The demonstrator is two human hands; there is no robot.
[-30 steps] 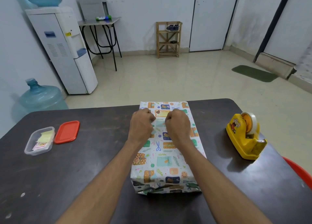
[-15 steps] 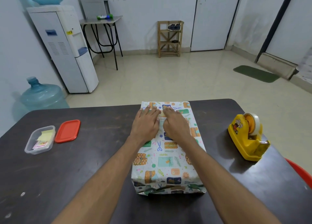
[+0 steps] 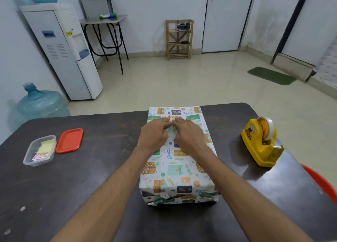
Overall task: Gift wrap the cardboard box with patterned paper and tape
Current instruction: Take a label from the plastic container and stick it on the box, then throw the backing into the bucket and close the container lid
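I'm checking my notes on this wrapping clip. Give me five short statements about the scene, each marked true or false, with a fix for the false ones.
1. The left hand and right hand both rest on top of the wrapped box. True.
2. The tape dispenser is red. False: it is yellow.
3. The red lid sits on the clear container. False: it lies beside it on the table.
4. The tape dispenser stands right of the box. True.
5. The box shows bare cardboard. False: patterned paper covers it.
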